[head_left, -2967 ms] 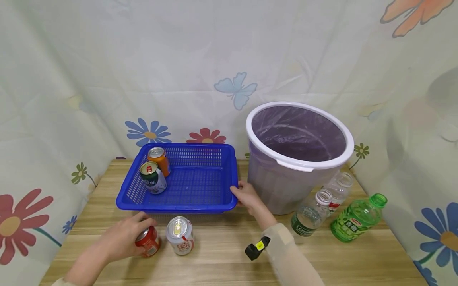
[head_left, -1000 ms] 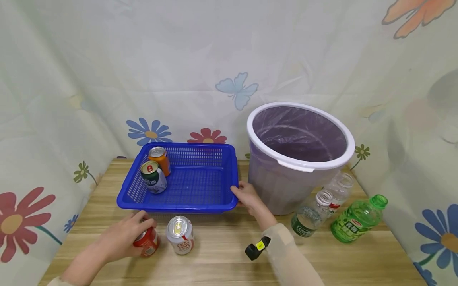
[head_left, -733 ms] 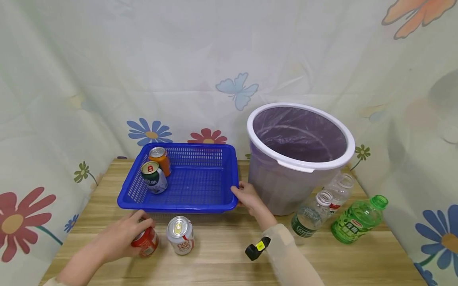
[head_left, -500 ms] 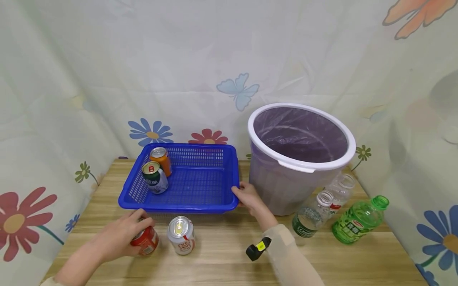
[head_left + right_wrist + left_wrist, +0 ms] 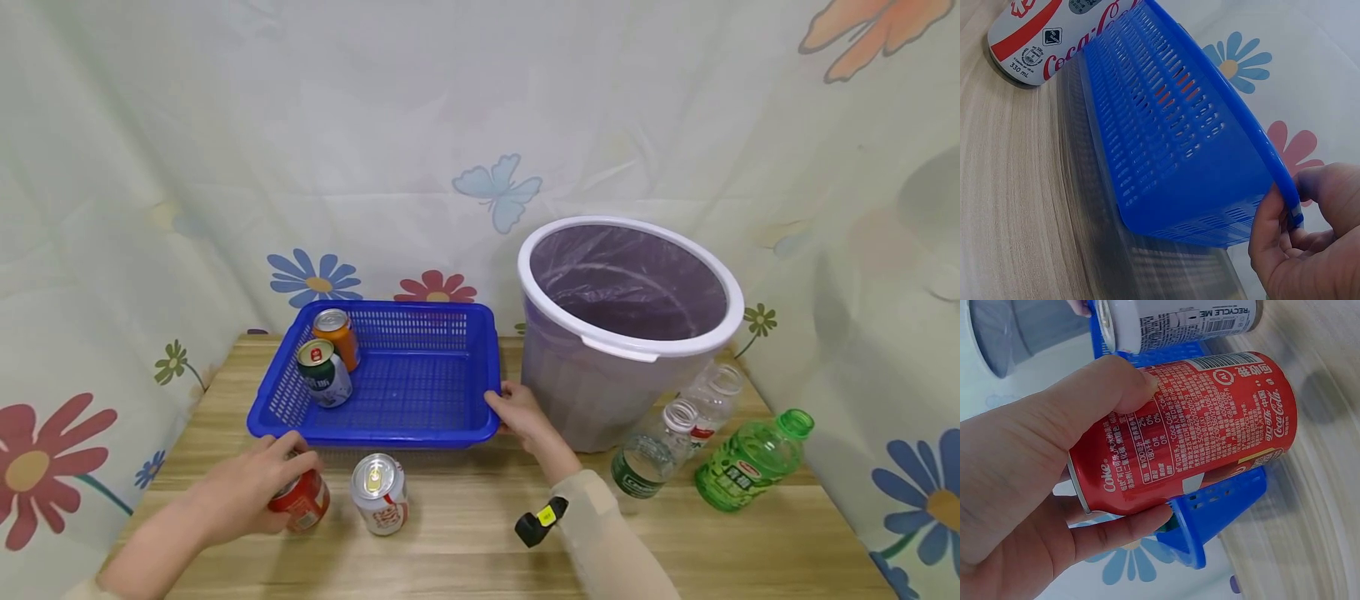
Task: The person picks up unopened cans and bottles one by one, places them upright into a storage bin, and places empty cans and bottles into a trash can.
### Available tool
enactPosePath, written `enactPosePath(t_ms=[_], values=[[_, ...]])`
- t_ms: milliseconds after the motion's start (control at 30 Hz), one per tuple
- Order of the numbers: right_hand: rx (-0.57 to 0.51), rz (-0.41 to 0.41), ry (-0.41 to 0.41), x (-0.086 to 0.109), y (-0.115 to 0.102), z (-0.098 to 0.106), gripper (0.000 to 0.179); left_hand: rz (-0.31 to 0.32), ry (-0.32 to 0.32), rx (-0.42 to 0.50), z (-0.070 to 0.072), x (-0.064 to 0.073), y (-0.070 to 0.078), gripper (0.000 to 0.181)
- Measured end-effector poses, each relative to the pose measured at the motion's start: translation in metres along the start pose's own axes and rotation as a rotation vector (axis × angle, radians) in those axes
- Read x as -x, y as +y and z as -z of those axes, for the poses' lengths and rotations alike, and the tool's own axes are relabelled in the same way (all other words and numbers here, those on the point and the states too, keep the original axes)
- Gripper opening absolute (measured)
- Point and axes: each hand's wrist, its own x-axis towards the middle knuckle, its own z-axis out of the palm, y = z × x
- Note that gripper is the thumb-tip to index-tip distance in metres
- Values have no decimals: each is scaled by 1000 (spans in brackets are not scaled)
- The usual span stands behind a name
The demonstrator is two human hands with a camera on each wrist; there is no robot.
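Note:
My left hand (image 5: pixel 258 492) grips a red Coca-Cola can (image 5: pixel 1204 425) from above, thumb on one side and fingers on the other, close over the table in front of the basket. A white Coca-Cola can (image 5: pixel 379 496) stands upright just to its right. My right hand (image 5: pixel 522 414) pinches the right rim of the blue plastic basket (image 5: pixel 405 435); thumb and fingers meet on that rim in the right wrist view. Inside the basket, at its left end, an orange can (image 5: pixel 337 337) and a green-and-white can (image 5: pixel 324 375) stand side by side.
A tall bin (image 5: pixel 592 400) with a white rim and a plastic liner stands right of the basket. Beside it are two clear bottles, the nearer one (image 5: pixel 648 458) with a green label, and a green bottle (image 5: pixel 750 462). Floral cloth (image 5: pixel 397 125) hangs behind the wooden table (image 5: pixel 465 533).
My left hand has shifted slightly left with the red can, widening the gap to the white can. The right hand stays on the basket's rim.

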Motion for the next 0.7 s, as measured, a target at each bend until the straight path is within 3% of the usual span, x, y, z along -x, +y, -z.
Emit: enactPosePath(t_ms=[433, 700], values=[[8, 12, -17, 30, -32, -1, 26, -16, 14, -5, 19, -1, -2, 51], [-1, 21, -17, 19, -19, -1, 23, -33, 14, -48, 30, -1, -2, 54]])
